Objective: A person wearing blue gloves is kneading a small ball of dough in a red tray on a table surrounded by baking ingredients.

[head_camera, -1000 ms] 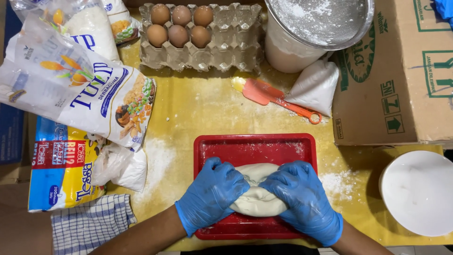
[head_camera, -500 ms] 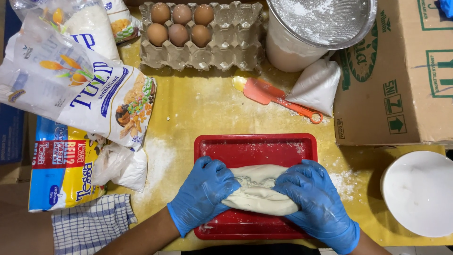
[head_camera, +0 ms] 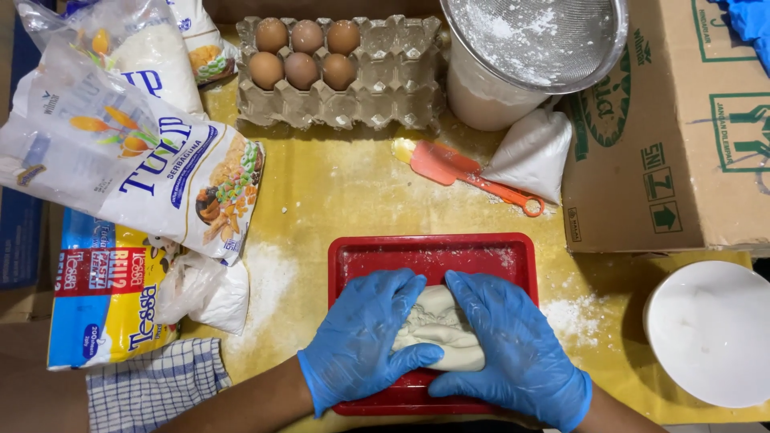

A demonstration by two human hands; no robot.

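A pale lump of dough (head_camera: 439, 330) lies in a red rectangular tray (head_camera: 433, 255) on a yellow table cover. Both my hands wear blue gloves. My left hand (head_camera: 365, 341) wraps the dough's left side, fingers curled over its top. From the right, my right hand (head_camera: 513, 353) presses on it, fingers spread across it. The two hands nearly touch above the dough, which is bunched and wrinkled between them.
A grey egg carton (head_camera: 341, 72) with several brown eggs sits at the back. Flour bags (head_camera: 136, 160) and a tissue pack (head_camera: 104, 297) lie left, a checked cloth (head_camera: 152, 389) below. A red spatula (head_camera: 465, 172), sieve on a tub (head_camera: 533, 48), cardboard box (head_camera: 674, 136) and white bowl (head_camera: 710, 333) are right.
The dough was stretched wide half a second ago; my hands have since drawn together and folded it into a compact lump in the tray's centre.
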